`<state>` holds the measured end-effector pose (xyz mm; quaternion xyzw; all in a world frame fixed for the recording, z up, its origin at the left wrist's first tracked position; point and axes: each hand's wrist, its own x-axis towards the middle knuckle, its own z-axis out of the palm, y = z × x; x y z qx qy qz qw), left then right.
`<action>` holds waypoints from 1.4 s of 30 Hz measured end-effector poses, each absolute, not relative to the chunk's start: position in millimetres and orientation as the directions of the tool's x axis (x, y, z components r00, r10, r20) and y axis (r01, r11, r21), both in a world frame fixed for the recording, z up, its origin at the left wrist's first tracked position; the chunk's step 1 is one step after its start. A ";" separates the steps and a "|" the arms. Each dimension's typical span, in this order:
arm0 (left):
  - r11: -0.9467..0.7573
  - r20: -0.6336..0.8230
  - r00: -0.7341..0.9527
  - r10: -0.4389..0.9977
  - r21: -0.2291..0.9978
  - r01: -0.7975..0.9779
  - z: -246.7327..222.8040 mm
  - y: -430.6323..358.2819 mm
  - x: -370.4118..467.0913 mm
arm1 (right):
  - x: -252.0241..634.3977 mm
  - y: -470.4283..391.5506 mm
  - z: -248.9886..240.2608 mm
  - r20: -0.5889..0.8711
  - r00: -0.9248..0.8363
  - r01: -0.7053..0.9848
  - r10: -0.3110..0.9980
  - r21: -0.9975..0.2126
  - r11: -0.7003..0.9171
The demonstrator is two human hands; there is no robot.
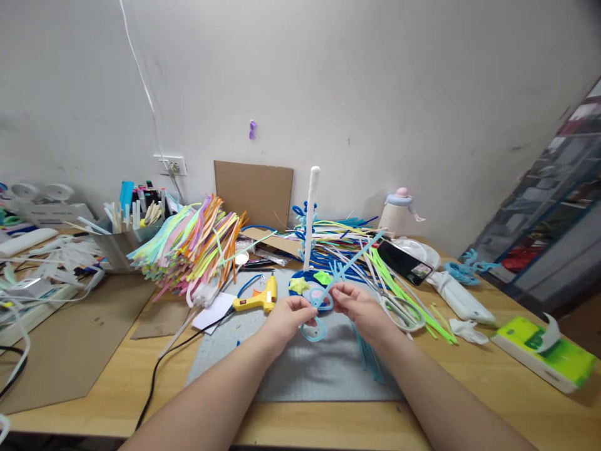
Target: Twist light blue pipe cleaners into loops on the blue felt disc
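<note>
A light blue pipe cleaner (313, 336), bent into loops with a long straight end rising to the right, is between my two hands. My left hand (295, 315) pinches it near the loops. The fingers of my right hand (353, 303) are closed on its straight part. Just behind my hands is a round blue base (295, 275) carrying yellow-green star shapes (299, 287) and a tall white fuzzy post (311, 216). Curled dark blue pipe cleaners (300, 216) stand beside the post. More light blue pipe cleaners (369, 354) lie on the grey mat (300, 376) beneath my right forearm.
A yellow hot glue gun (258, 300) lies left of my hands, its black cord trailing forward. Left of it is a large bundle of colourful pipe cleaners (192, 250). To the right are scissors (401, 313), a phone (404, 262), a bottle (397, 213) and a green tissue pack (544, 351).
</note>
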<state>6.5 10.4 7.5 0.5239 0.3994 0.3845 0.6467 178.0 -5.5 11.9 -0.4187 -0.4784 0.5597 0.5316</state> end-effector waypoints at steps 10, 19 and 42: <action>0.136 -0.089 0.497 0.863 0.989 -0.059 -3.1 9.1 8.0 | 174.9 -5.3 8.6 0.004 -0.039 -0.074 0.999 -0.997 0.001; 0.163 -0.108 0.550 0.828 0.985 -0.051 -0.7 7.3 8.3 | 172.5 -7.3 12.4 -0.012 -0.084 -0.083 0.996 -0.996 -0.019; 0.154 -0.100 0.580 0.808 0.987 -0.045 -1.0 6.3 6.1 | 167.9 -13.3 18.9 0.033 -0.085 -0.040 0.996 -0.999 0.030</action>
